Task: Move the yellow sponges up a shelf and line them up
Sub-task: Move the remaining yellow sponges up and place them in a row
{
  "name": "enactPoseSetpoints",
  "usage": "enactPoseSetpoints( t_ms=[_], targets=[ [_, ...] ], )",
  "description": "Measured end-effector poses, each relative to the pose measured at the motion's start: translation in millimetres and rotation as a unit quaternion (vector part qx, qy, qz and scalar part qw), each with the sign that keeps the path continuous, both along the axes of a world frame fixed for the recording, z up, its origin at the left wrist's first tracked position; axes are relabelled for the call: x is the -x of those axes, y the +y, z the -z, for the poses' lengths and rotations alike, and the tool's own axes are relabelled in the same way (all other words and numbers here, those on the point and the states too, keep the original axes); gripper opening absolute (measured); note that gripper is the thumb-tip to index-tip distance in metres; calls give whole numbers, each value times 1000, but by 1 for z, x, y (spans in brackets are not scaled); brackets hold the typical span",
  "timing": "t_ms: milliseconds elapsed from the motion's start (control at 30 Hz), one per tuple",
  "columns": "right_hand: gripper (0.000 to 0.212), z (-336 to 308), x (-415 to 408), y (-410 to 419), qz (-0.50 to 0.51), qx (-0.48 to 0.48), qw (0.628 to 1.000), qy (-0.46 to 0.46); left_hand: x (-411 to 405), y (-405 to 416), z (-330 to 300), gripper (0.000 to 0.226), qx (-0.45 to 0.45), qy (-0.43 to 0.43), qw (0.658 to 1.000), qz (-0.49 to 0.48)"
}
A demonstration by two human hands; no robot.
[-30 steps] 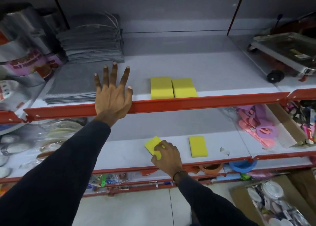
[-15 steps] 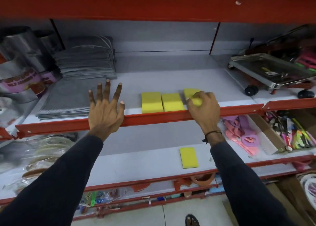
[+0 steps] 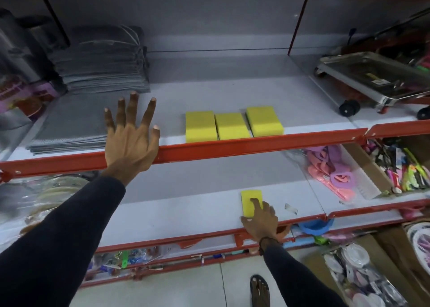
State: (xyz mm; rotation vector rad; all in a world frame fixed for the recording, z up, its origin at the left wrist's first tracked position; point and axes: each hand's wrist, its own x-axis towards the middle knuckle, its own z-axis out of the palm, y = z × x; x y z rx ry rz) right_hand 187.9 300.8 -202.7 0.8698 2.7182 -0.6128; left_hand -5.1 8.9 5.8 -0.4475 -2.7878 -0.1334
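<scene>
Lying flat on the lower shelf [image 3: 162,216], the last yellow sponge [image 3: 250,200] sits near the front edge w/ its long axis running front-to-back, away from the person. Right hand [image 3: 261,223] is on it from the near side: index finger laid on top, thumb at the near left corner, other fingers curled at the right side — grip looks to be closing on the sponge but not lifted; can't tell if it's firmly pinched. Sponge lies straight ahead of that hand, so right hand is far nearer than the left. Directly above, three yellow sponges [image 3: 229,126] are lined up side by side at the front of the upper shelf [image 3: 232,90], same front-to-back orientation; the free spot is prob. just right of the rightmost one. Left hand [image 3: 130,134] rests w/ its palm on the red shelf rail [image 3: 256,145], fingers spread, holding nothing, arm stretched fwd. Gray folded cloths [image 3: 100,62] are stacked left, a metal tray [image 3: 372,74] right.
</scene>
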Motion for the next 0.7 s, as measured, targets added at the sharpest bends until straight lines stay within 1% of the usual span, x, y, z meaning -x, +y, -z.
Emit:
enactPoseSetpoints(
  t_ms=[100, 167, 200, 267, 333, 400, 433, 467, 500, 533, 567, 600, 667, 700],
  targets=[
    [64, -11, 5, -11, -44, 7, 995, 86, 0, -1, 0, 72, 1, -1, 1000, -1],
    [60, -31, 2, -16, -85, 18, 980, 177, -2, 0, -1, 72, 5, -3, 1000, -2],
    [58, -41, -2, -16, -107, 24, 966, 236, -2, 0, -1, 72, 5, -3, 1000, -2],
    [55, -64, -14, -15, -134, 38, 920, 366, -3, 0, -1, 73, 8, -8, 1000, -3],
    [57, -93, -26, -6, -142, 43, 863, 484, -5, 0, -2, 73, 7, -11, 1000, -2],
    [59, -128, -27, 14, -131, 25, 814, 565, -7, 0, -2, 73, 5, -12, 1000, -1],
    [58, -147, -21, 28, -113, 2, 798, 592, -8, 0, -2, 73, 3, -11, 1000, 0],
    [57, -168, -11, 44, -92, -20, 789, 607, -8, 1, -5, 73, 2, -13, 1000, 0],
    [56, -181, 1, 58, -57, -40, 792, 607, -10, 0, 0, 73, 1, -23, 1000, -3],
    [56, -206, 9, 71, -20, -61, 794, 604, -13, 2, -9, 73, 0, -15, 1000, -2],
    [56, -218, 20, 81, 14, -73, 818, 571, -14, 1, -7, 73, 1, -20, 1000, 0],
    [55, -230, 31, 90, 34, -70, 850, 520, -15, 2, -10, 73, -1, -26, 1000, 1],
    [50, -240, 45, 99, 33, -76, 929, 362, -19, 3, -12, 73, -1, -29, 999, 13],
    [49, -239, 48, 101, 21, -88, 953, 288, -21, 3, -12, 73, 0, -29, 999, 19]
  ],
)
